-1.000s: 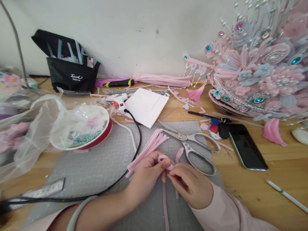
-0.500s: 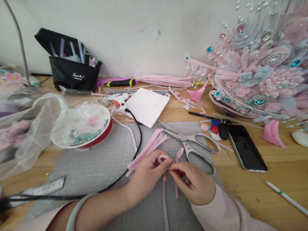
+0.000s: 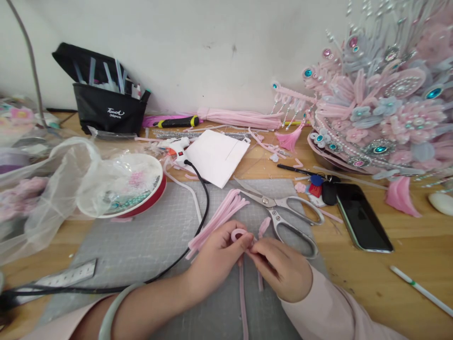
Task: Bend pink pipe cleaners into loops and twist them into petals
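Between my fingers is a pink pipe cleaner (image 3: pixel 238 233) bent into a small loop. My left hand (image 3: pixel 217 248) pinches the base of the loop. Close against it, my right hand (image 3: pixel 279 267) grips the pipe cleaner with thumb and forefinger. A long pink strip (image 3: pixel 242 302) hangs below the hands onto the mat; whether it joins the loop is hidden by my fingers. A bundle of pink pipe cleaners (image 3: pixel 221 217) lies just beyond my left hand. Open scissors (image 3: pixel 279 210) rest past my right hand, beside a short twisted pink piece (image 3: pixel 264 227).
Under my hands lies a grey cutting mat (image 3: pixel 148 250), crossed by the black cord of a glue gun (image 3: pixel 180 150). A red-rimmed bowl of beads (image 3: pixel 152 200) stands left. A phone (image 3: pixel 364 217) and a large pink beaded headdress (image 3: pixel 382 108) are right.
My right hand has shifted slightly left, closer to my left hand, and its fingers have drawn together. The loop has turned a little and looks rounder.
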`<action>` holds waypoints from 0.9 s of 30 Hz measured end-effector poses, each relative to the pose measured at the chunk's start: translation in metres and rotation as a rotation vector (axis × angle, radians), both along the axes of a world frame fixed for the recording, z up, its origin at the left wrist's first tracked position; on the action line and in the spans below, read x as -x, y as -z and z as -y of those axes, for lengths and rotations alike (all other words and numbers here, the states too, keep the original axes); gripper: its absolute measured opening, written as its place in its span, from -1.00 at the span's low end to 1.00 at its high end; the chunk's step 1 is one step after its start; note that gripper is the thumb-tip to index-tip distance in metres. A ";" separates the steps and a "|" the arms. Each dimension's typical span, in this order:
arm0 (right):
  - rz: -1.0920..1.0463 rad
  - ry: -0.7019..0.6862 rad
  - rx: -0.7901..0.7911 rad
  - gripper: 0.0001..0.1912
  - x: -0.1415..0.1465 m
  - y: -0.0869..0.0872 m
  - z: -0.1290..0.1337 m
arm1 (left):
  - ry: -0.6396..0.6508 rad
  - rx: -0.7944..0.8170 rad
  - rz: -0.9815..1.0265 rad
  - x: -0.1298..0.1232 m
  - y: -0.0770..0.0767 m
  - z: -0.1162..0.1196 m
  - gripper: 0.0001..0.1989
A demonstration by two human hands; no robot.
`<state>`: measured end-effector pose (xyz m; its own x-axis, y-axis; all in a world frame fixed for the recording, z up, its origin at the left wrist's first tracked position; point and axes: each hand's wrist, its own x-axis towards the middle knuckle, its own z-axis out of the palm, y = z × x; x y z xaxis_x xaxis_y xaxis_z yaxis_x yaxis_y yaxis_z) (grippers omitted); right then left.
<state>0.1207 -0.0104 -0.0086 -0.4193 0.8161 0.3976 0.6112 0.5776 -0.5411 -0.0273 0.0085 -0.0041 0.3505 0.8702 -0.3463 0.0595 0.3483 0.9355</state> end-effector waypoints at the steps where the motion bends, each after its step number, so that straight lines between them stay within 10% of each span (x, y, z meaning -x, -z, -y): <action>1: -0.007 -0.005 -0.002 -0.77 0.000 -0.001 0.000 | -0.001 0.007 0.010 0.000 -0.001 0.000 -0.79; 27: -0.068 0.039 0.001 -0.84 -0.003 -0.003 0.000 | -0.088 0.159 0.148 -0.001 -0.008 -0.003 -0.81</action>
